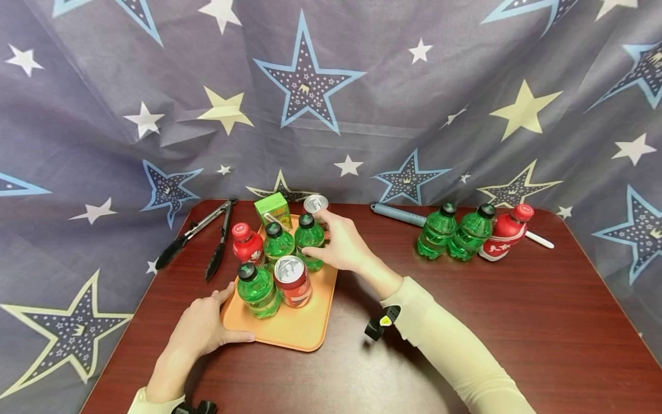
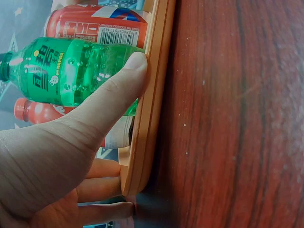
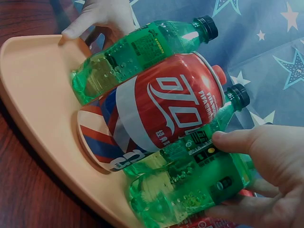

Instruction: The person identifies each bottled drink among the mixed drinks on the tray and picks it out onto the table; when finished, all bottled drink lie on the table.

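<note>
An orange tray (image 1: 289, 333) stands on the table with drinks on it. My left hand (image 1: 199, 325) holds its near left corner, thumb along the near rim in the left wrist view and fingers at the left side. My right hand (image 1: 345, 241) grips a green soda bottle (image 1: 309, 238) at the tray's right side, its thumb on the label in the right wrist view. Another green bottle (image 1: 258, 292), a red soda can (image 1: 293, 282), a middle green bottle (image 1: 279, 244) and a red-capped bottle (image 1: 247, 244) stand close together. A second can (image 1: 316, 203) is partly hidden behind my right hand.
A green drink carton (image 1: 273, 210) stands at the tray's far end. Black-tipped tongs (image 1: 199, 233) lie to the left. Two green bottles (image 1: 437, 233) and a red-labelled bottle (image 1: 504, 236) stand at the right, before a blue-grey stick (image 1: 398, 214). A star-patterned curtain (image 1: 362, 103) hangs behind.
</note>
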Demonstrator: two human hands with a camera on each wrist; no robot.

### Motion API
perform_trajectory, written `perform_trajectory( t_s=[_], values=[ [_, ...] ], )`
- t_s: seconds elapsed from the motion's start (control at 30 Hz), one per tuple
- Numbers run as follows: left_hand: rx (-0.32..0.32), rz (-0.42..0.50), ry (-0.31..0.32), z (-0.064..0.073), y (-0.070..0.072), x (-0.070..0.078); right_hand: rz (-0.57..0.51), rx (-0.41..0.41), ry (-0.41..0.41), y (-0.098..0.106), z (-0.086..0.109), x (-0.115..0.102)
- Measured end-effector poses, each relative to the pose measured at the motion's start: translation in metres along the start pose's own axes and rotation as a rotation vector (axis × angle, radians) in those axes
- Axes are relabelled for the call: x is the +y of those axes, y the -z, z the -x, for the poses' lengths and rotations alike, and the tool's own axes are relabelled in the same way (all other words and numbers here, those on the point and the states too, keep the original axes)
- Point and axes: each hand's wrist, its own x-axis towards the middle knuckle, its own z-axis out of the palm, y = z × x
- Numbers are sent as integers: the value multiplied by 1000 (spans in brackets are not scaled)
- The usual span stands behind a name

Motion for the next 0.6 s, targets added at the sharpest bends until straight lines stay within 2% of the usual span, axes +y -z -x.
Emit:
perform_trajectory(
  t_s=[0.17, 0.33, 0.6],
  values=[
    [-2, 7, 6, 0, 1, -1, 24, -5, -36, 2, -2, -5],
    [-3, 1, 16, 1, 2, -1, 26, -10, -33, 7, -4, -9],
    [1, -10, 1, -1, 0, -1, -1, 31, -50, 29, -4, -10]
  ],
)
